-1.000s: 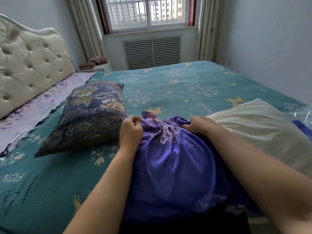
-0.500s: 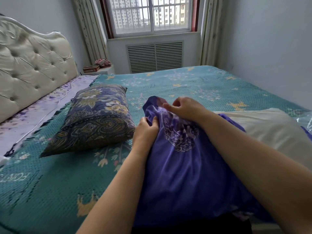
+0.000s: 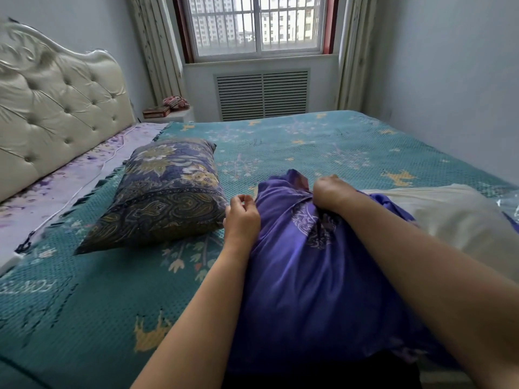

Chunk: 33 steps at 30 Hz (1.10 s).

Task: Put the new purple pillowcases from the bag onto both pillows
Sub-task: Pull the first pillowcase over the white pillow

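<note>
A purple pillowcase (image 3: 306,282) with a pale printed emblem lies bunched over the near end of a bare white pillow (image 3: 452,220) on the bed in front of me. My right hand (image 3: 332,192) grips a gathered fold of the purple fabric near its far end. At the fabric's left edge, my left hand (image 3: 243,217) hovers with its fingers curled and no cloth between them. A second pillow (image 3: 165,192), in a dark blue floral case, lies to the left on the teal bedspread (image 3: 323,147). The clear plastic bag (image 3: 509,204) peeks in at the right edge.
A tufted cream headboard (image 3: 56,108) runs along the left. A nightstand (image 3: 171,115) with a box and a red cloth stands by the window wall. A grey wall closes the right side of the bed.
My left hand has let go of the purple fabric and sits beside its edge. My right hand has shifted right and now clutches a bunched fold. The camera view has tilted up slightly.
</note>
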Available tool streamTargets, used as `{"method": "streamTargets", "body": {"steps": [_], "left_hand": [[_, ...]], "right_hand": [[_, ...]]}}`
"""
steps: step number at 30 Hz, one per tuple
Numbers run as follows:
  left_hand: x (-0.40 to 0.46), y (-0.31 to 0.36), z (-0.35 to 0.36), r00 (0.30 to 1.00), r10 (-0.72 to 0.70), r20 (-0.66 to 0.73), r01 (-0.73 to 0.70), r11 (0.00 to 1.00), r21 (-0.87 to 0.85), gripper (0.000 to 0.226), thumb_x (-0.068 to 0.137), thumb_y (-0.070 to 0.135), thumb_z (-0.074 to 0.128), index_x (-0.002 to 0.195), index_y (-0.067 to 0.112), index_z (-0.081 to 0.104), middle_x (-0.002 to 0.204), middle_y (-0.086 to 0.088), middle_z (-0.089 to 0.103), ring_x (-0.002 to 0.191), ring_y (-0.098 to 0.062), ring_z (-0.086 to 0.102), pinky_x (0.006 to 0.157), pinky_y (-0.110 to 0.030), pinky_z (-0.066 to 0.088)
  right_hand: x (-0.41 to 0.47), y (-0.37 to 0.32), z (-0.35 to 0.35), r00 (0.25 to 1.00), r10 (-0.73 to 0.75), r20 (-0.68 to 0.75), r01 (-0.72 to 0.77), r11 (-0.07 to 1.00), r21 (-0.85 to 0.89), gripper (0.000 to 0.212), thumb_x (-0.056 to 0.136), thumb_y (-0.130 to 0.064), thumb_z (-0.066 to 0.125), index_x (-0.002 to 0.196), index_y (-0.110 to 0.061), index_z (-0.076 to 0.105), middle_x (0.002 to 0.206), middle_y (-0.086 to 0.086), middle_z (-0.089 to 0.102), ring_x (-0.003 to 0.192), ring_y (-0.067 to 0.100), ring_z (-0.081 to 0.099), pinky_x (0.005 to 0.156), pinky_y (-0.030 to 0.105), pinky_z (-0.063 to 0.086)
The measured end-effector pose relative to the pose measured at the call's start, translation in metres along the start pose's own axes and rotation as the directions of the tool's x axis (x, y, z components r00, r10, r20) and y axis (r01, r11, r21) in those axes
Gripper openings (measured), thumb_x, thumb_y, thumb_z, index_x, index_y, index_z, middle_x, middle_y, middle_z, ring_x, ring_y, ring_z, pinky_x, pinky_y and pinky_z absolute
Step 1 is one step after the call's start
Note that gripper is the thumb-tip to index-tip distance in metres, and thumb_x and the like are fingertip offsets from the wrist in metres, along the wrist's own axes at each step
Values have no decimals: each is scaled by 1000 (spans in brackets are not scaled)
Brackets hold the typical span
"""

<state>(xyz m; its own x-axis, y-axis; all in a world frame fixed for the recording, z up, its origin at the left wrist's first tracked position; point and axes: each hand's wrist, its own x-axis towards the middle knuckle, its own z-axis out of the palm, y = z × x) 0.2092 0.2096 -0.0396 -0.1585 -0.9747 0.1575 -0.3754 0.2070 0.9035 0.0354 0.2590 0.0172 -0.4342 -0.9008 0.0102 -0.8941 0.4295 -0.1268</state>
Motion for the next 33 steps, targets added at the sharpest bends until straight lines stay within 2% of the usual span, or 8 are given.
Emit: {"method": "streamTargets", "body": {"steps": [6, 10, 16, 21, 25, 27, 30, 33], "left_hand": [[22, 6, -6, 964, 264, 7, -235, 846, 479, 29, 94, 33, 46, 110, 14, 62, 114, -13, 61, 109, -32, 52, 93, -36, 38], [34, 32, 12, 974, 94, 206, -198, 794, 574, 45, 99, 40, 35, 114, 6, 59, 120, -20, 60, 110, -36, 56, 88, -38, 42], [28, 32, 32, 977, 64, 202, -172, 794, 583, 47, 101, 32, 23, 122, 2, 53, 128, -24, 54, 118, -37, 51, 95, -40, 38], [23, 18, 26, 981, 129, 146, -184, 857, 481, 42, 100, 30, 28, 107, 2, 59, 114, -24, 62, 106, -38, 58, 85, -39, 42], [27, 15, 10, 984, 173, 46, -178, 938, 297, 37, 95, 36, 46, 73, 9, 58, 87, -21, 67, 85, -35, 61, 67, -34, 37], [29, 17, -1, 983, 182, -26, -176, 973, 149, 41, 89, 39, 58, 58, 13, 50, 60, -7, 59, 63, -26, 53, 59, -30, 32], [29, 31, -13, 969, 210, -132, -211, 977, 0, 40, 87, 35, 64, 56, 15, 50, 50, 2, 49, 47, -10, 40, 53, -29, 32], [30, 49, -20, 953, 235, -192, -247, 968, -43, 39, 88, 33, 62, 56, 15, 49, 50, 2, 47, 47, -7, 38, 52, -29, 32]], "right_hand": [[-8, 1, 15, 999, -17, 32, 16, 1000, 14, 34, 92, -9, 44, 123, 1, 53, 132, 21, 51, 121, 33, 50, 96, 34, 40], [-8, -3, 16, 999, -47, 16, 46, 998, 43, 30, 95, -14, 43, 118, 1, 56, 127, 21, 55, 115, 33, 53, 88, 33, 41], [9, 40, 15, 965, 115, -236, -115, 993, 16, 51, 96, -45, 37, 126, -5, 44, 128, 20, 53, 119, 35, 48, 97, 43, 35], [15, 50, 18, 992, 120, -48, -122, 992, -42, 68, 83, -71, 44, 115, -12, 54, 119, 10, 61, 112, 29, 54, 100, 45, 30], [12, 50, -1, 997, 48, 65, -62, 972, 229, 56, 79, -65, 58, 82, -10, 63, 88, 9, 66, 75, 24, 57, 67, 28, 41], [8, 54, -15, 997, 31, 76, -62, 894, 445, 43, 83, -53, 63, 88, -10, 67, 85, 7, 66, 72, 20, 58, 64, 25, 43], [9, 55, -31, 988, 133, -77, -28, 648, 761, 31, 92, -32, 58, 110, -7, 66, 107, 12, 67, 94, 25, 62, 88, 34, 50], [8, 49, -41, 963, 267, -30, -41, 257, 965, 27, 94, -24, 53, 101, -1, 65, 104, 19, 67, 95, 30, 61, 95, 42, 49]]}}
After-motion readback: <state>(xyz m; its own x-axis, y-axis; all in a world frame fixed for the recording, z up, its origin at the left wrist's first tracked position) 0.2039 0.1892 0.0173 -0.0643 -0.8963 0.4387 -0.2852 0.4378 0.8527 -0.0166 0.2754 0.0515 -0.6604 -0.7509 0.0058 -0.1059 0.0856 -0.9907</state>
